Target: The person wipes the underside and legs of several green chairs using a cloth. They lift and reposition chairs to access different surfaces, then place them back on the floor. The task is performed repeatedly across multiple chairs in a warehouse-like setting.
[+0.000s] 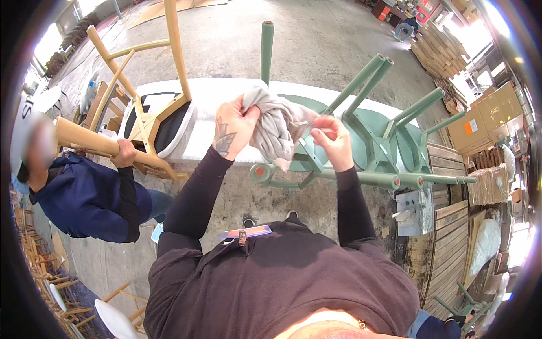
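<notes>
A crumpled light-grey rag (274,121) is bunched up in front of me, above a white padded table (206,121). My left hand (232,127) is closed around the rag's left side. The fingers of my right hand (334,141) are drawn together in a pinch at a thin edge of the rag on its right; the exact contact is too small to make out. Just beyond and beneath my right hand, a green stool (293,161) lies upside down on the table with its legs up.
More upturned green stools (375,133) stand to the right, their legs sticking out. At left, a co-worker in blue (93,192) grips a leg of an upturned wooden chair (149,121). Cardboard boxes (494,116) and slatted wood (449,237) line the right side.
</notes>
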Available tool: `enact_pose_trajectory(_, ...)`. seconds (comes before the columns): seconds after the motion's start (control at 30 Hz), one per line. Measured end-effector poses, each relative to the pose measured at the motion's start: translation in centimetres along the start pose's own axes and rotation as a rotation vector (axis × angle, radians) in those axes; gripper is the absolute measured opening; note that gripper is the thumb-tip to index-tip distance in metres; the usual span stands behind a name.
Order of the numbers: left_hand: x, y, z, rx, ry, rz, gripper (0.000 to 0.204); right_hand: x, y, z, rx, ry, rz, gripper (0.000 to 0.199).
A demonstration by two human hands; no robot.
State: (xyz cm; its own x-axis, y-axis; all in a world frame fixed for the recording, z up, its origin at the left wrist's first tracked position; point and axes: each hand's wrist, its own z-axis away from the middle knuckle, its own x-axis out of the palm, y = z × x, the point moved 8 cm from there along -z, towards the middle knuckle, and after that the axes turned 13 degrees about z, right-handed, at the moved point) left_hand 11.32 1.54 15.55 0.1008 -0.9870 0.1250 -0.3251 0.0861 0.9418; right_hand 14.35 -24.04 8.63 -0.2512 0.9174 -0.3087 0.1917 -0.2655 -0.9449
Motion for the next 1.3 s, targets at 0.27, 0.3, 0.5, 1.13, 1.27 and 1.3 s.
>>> enact_pose_trajectory(0.27, 4.9, 2.9, -1.2, 0.118, -0.165, -0.324, 0.069, 5.9, -7.7, -9.6, -0.406, 0.026, -0.517, 0.06)
enact_pose_trajectory(0.3, 5.7, 4.0, -0.2, 0.065, -0.179, -0.355, 0.079, 3.5, -8.1, -11.9, -0.504, 0.162, -0.439, 0.058)
enact_pose_trajectory(0.5, 5.4, 0.9, 7.0, -0.173, -0.311, -0.9, 0.056, -0.4, -13.6, -30.9, -0.469, 0.278, 0.354, 0.045)
enact_pose_trajectory(1.13, 4.1, -2.4, 5.9, -0.615, 0.093, -0.523, 0.033, 4.0, 0.2, -38.6, -0.75, -0.034, 0.001, 0.084)
enact_pose_trajectory(1.27, 4.0, -2.6, 6.1, -0.488, 0.054, -0.56, 0.033, 6.1, -0.3, -40.1, -0.661, 0.173, 0.031, 0.09)
enact_pose_trajectory(1.3, 3.9, -2.5, 6.5, -0.505, 0.069, -0.559, 0.034, 7.2, 1.3, -40.1, -0.639, 0.177, -0.022, 0.089)
